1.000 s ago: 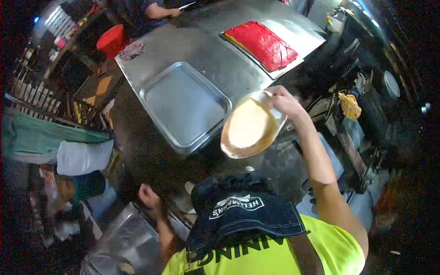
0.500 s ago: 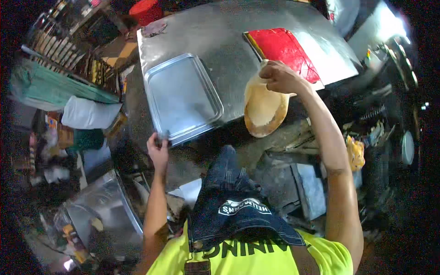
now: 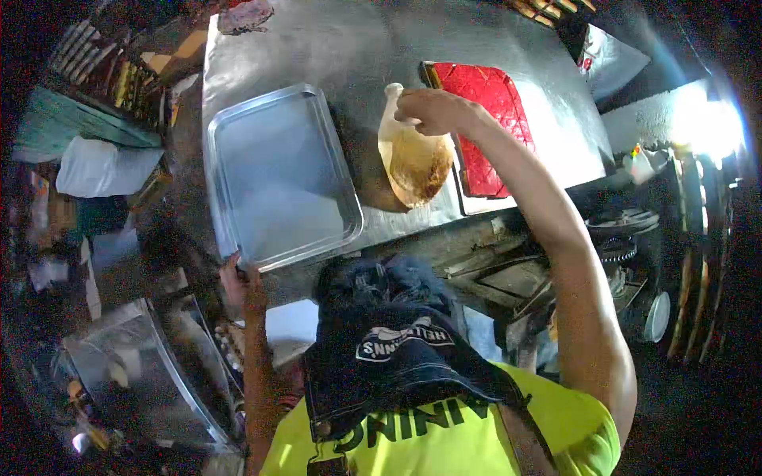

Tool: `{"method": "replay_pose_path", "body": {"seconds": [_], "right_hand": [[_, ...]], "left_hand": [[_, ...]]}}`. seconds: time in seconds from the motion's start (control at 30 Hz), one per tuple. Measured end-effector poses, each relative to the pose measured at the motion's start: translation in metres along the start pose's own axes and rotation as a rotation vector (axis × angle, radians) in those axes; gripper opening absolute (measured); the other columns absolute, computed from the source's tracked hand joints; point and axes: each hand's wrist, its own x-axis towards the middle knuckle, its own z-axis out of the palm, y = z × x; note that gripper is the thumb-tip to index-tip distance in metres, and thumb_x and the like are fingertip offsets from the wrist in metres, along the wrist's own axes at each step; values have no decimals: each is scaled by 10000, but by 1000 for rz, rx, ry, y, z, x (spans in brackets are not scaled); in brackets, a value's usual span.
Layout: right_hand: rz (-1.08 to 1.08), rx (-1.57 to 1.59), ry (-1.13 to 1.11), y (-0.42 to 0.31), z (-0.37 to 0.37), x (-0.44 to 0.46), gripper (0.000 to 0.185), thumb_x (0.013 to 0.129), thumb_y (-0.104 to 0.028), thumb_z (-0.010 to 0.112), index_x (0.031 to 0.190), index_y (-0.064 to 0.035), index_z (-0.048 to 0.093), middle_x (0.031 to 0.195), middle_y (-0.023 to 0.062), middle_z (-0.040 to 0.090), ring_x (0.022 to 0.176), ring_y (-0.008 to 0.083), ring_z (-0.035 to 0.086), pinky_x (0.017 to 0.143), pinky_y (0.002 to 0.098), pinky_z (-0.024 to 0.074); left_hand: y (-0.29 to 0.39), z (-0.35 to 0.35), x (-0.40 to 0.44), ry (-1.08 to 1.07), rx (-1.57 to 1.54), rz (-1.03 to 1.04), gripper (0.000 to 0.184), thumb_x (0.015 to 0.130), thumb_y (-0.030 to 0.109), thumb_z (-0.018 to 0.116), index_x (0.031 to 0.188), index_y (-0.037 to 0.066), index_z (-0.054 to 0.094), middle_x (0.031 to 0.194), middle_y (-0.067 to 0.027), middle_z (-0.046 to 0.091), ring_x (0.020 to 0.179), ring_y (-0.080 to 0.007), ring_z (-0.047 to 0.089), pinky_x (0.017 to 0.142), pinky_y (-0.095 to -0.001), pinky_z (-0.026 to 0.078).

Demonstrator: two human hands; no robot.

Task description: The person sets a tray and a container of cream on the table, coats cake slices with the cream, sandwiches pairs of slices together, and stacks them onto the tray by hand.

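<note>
Dim and cluttered all around, with a bright glare (image 3: 706,131) at the right. Faces a wide metal table (image 3: 373,40), dull grey on the left and shining white toward the right. Grasps a jug (image 3: 409,155) in the right hand (image 3: 432,111), with fingers closed around its upper end and the forearm reaching out past the table's near edge. Holds the jug over the table, between tray and red slab: cream-coloured toward the top, stained brown toward the lower end. Cannot tell, from this angle, about contact between the jug and the metal beneath. Just to the right of it, partly behind the forearm, a red slab (image 3: 480,103) marked with criss-cross lines, lying on a pale board (image 3: 480,207). To the left of the jug, and apart from it, a shallow rectangular tray (image 3: 278,174) with rounded corners and a raised rim. Has the left hand (image 3: 240,284) at the tray's near left corner, with fingers at the rim; cannot tell, through blur, between a firm grip and a loose touch. On the table's far left corner, a crumpled cloth (image 3: 246,16). Well off to the left, a white bundle (image 3: 103,166) near a green cover (image 3: 83,123). Wears a yellow shirt (image 3: 397,452) and a dark apron (image 3: 452,382) with white lettering.
</note>
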Motion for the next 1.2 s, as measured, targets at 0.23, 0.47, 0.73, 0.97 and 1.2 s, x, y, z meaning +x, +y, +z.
{"method": "replay_pose_path", "body": {"seconds": [0.23,0.47,0.73,0.97,1.2], "right_hand": [[6,-230,-145,7,-6,25,408,764,-159,700,1171,-168,668,1223,96,603,1229,315,570,1074,397,473],[-198,-145,451,32,39,14,555,776,-84,684,1322,-127,599,1398,106,538,1322,334,482,1105,442,443],[390,640,975,8,118,-143,331,945,-203,669,1256,-90,665,1096,136,682,948,260,661,842,374,530],[887,1478,876,-21,264,-301,304,999,-186,645,1189,50,669,985,73,718,816,137,663,686,271,544],[545,2477,1010,-43,249,-250,111,1012,-99,587,914,-48,597,859,45,633,729,131,618,571,256,437]], "left_hand": [[37,-10,-28,169,-291,68,396,895,112,725,1274,33,640,1224,-167,581,1101,-303,577,950,-388,480],[130,-13,-69,374,-85,92,427,933,134,691,1329,9,590,1313,-191,511,1235,-351,515,1039,-459,436],[228,47,-93,11,-522,276,198,957,25,637,1147,-17,671,1050,-81,642,958,-180,596,890,-313,486],[347,177,-102,-744,-706,250,364,969,108,693,1313,10,625,1169,-86,700,1012,-150,665,900,-283,539],[417,311,-77,-680,-572,4,419,873,209,745,1150,-92,655,952,-154,737,790,-199,691,723,-355,541]]}}
